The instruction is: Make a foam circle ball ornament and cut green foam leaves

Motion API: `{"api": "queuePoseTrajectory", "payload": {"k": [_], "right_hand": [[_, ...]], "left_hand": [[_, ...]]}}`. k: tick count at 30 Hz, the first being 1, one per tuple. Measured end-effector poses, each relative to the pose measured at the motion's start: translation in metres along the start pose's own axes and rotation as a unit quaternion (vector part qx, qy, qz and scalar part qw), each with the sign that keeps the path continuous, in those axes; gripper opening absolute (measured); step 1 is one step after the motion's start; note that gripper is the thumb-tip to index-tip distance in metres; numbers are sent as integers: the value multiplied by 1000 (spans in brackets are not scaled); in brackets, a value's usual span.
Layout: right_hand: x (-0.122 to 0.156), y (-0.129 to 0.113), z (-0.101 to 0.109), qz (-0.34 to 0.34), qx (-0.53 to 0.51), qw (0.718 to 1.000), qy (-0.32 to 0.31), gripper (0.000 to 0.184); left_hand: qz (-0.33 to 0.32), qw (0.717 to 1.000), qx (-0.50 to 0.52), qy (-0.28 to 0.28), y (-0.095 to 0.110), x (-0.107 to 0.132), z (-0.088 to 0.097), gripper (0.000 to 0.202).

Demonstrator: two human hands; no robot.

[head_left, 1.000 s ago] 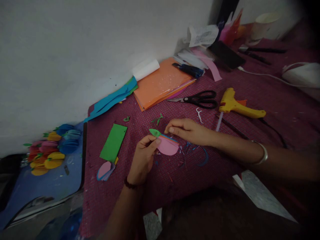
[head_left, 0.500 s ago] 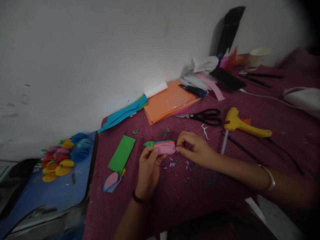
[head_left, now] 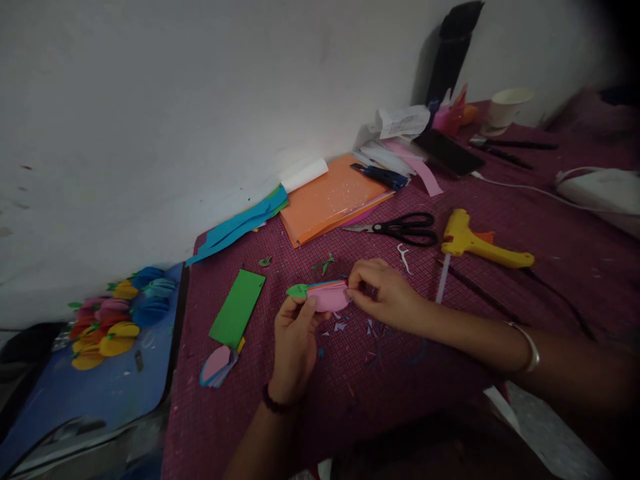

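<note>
My left hand pinches a layered paper shape between thumb and fingers. Pink faces up on it, with orange and blue layers along its far edge and a green leaf-like tip at its left end. At the opposite end, the fingertips of my right hand are closed on the shape's edge. Left of my hands lies a green paper strip. Just below the strip rests a small stack of pink and blue cut pieces. Tiny paper scraps are scattered under the held shape.
Beyond my hands lie black-handled scissors, a blue cutter knife and orange sheets. A yellow glue gun with its cord is at right. Finished layered paper shapes sit on a blue board at left.
The pink layer now spreads rounder and flatter between my hands. Both hands keep hold of the shape. The whole view has shifted slightly, with the table appearing further left.
</note>
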State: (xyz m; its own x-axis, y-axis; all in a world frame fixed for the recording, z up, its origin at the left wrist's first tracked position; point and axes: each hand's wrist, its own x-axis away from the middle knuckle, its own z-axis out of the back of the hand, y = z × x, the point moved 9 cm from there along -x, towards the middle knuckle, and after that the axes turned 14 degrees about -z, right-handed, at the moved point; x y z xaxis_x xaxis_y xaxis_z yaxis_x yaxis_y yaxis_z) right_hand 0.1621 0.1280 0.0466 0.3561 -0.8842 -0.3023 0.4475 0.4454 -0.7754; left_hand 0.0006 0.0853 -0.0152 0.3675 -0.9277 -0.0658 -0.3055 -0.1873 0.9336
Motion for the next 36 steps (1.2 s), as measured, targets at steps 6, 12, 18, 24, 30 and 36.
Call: {"api": "queuePoseTrajectory", "payload": {"k": [6, 12, 18, 24, 30, 36], "right_hand": [[2, -7, 1, 29, 18, 999, -13, 4], [-2, 7, 5, -50, -23, 998, -2, 8], [-3, 7, 1, -46, -44, 997, -41, 10], [-1, 0, -3, -2, 18, 998, -59, 8], [-1, 1, -4, -18, -52, 996, -69, 11], [2, 21, -35, -200, -278, 914, -216, 17]], "left_hand": [[13, 1000, 6, 12, -4, 3, 0, 20], [-19, 1000, -13, 13, 0, 2, 2, 21], [-12, 1000, 3, 15, 0, 3, 0, 22], [-5, 1000, -4, 12, 0, 5, -3, 21], [-13, 1000, -7, 2, -1, 6, -4, 19], [38, 998, 45, -7, -5, 8, -10, 18]]}}
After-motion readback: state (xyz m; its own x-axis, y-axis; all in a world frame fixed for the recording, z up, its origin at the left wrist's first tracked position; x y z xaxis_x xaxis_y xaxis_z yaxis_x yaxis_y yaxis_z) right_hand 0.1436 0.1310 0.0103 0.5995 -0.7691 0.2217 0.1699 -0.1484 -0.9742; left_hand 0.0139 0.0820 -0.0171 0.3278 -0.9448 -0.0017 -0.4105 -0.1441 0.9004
